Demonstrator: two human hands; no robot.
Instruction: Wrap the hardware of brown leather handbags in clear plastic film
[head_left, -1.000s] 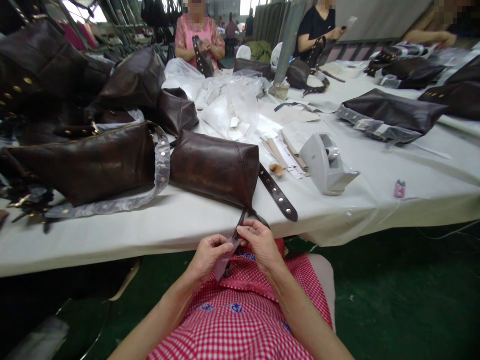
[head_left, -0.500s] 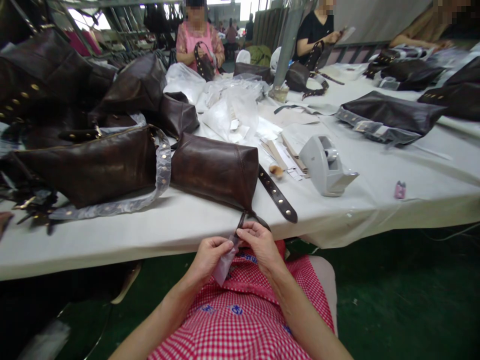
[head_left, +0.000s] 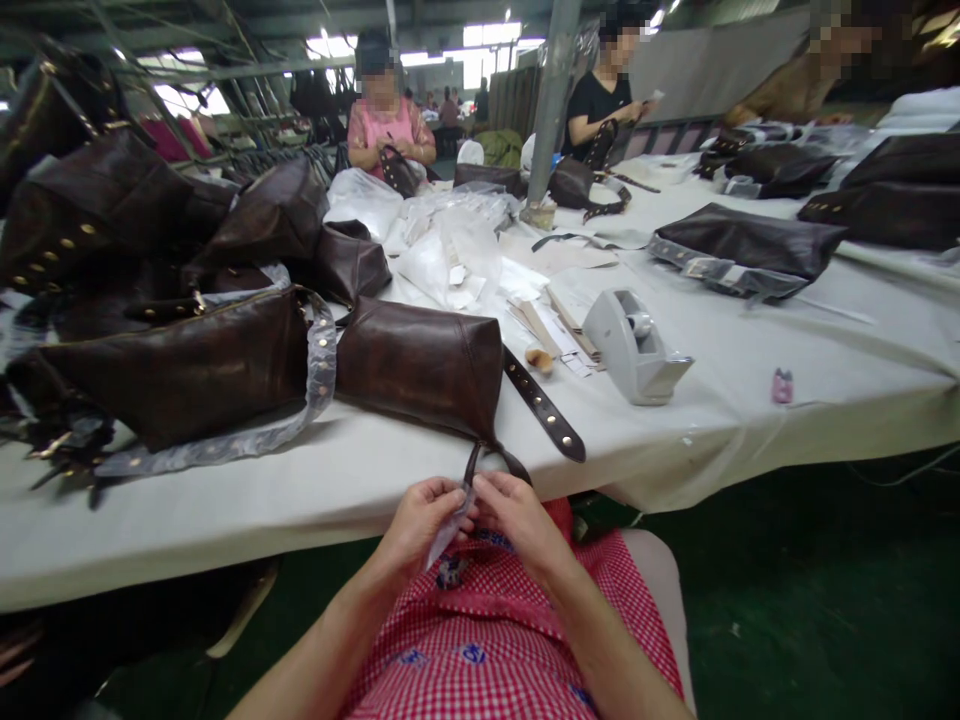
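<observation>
A dark brown leather bag (head_left: 420,365) lies on the white table (head_left: 465,440) just in front of me. A thin strap loop (head_left: 487,455) hangs from its near corner over the table edge. My left hand (head_left: 418,520) and my right hand (head_left: 517,515) meet below that edge, above my red checked lap. Both pinch a small clear plastic piece (head_left: 448,530) around the strap's end; the fingers are closed on it. A studded brown strap (head_left: 541,405) lies beside the bag on the right.
More brown bags (head_left: 165,365) pile up at the left, one with a plastic-wrapped strap (head_left: 319,365). A grey tape dispenser (head_left: 634,350), paper tags (head_left: 559,315) and plastic bags (head_left: 457,235) lie mid-table. Other people work at the far side. Green floor lies to the right.
The view has tilted upward, so table and bags sit lower in the picture. My hands stay together on the plastic piece at the strap's end, which now looks folded narrower.
</observation>
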